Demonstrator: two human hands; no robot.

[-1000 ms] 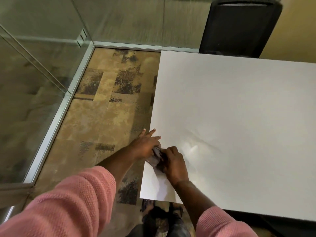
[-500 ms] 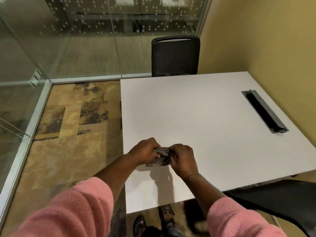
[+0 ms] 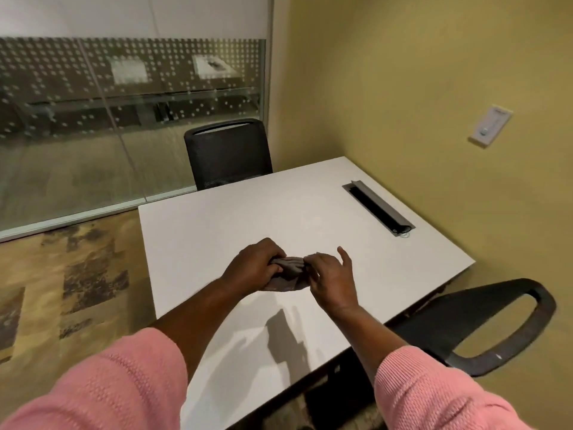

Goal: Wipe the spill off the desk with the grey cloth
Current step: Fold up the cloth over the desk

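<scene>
both hands are holding the grey cloth (image 3: 286, 273) bunched up above the white bench (image 3: 223, 231), near its middle. the left hand (image 3: 255, 268) is clenching one end of the cloth with curled fingers; the right hand (image 3: 333, 276) is pinching the other end, its index finger sticking up free. shadows of the hands are falling on the bench closer to the person. pink sleeves (image 3: 434, 389) are covering both forearms. a cable slot (image 3: 376, 207) is sitting near the bench's far right edge. black chairs (image 3: 228, 153) are standing at the far side and the right.
</scene>
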